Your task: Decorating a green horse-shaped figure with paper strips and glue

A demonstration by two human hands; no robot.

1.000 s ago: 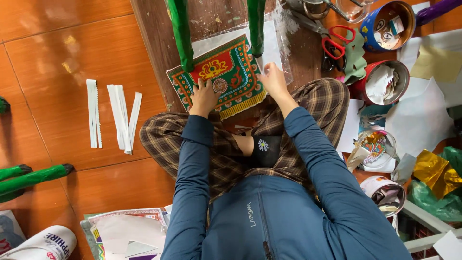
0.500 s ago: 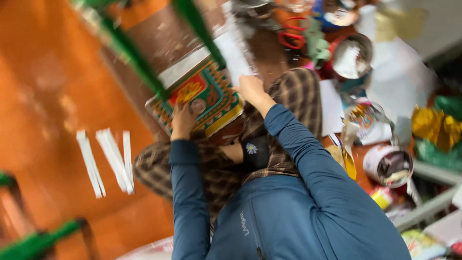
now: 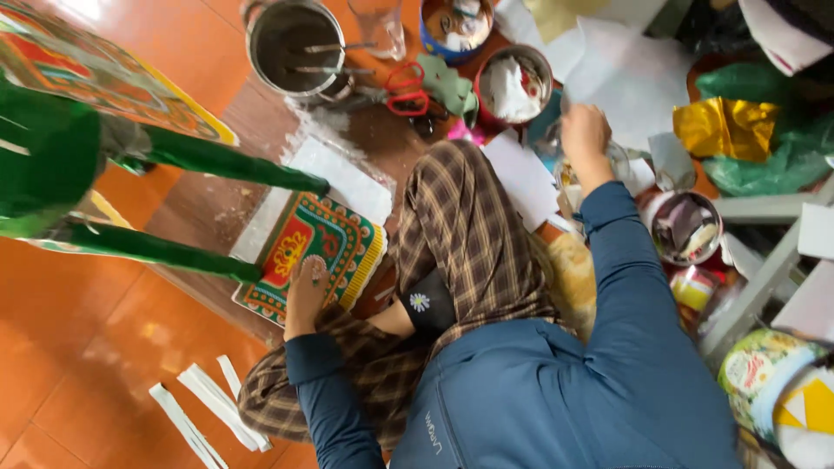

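We look straight down on a person in a blue jacket and brown checked trousers, sitting cross-legged on an orange tiled floor [image 3: 78,347]. Our left hand [image 3: 306,291] lies flat and released, fingers spread, pressing on a decorated panel [image 3: 317,252] of red, green and yellow ornament. The panel rests on a low wooden board [image 3: 230,204], which serves as a worktop, just in front of the left knee. Two green painted legs [image 3: 221,165] of a larger ornamented piece reach in from the left, their tips just beside the panel's far edge.

Our right hand [image 3: 584,130] is stretched far out to the right, well apart from the panel, among loose white paper sheets [image 3: 630,82]. Its fingers curl around something small and clear, but we cannot tell what it is or how firmly it is gripped.

Beyond the knees stand a metal pot [image 3: 295,43] with sticks in it, red-handled scissors [image 3: 407,89], and a tin of white scraps [image 3: 514,85]. Gold foil [image 3: 719,128] and green plastic lie at far right. White paper strips [image 3: 204,408] lie on the floor near the left elbow.
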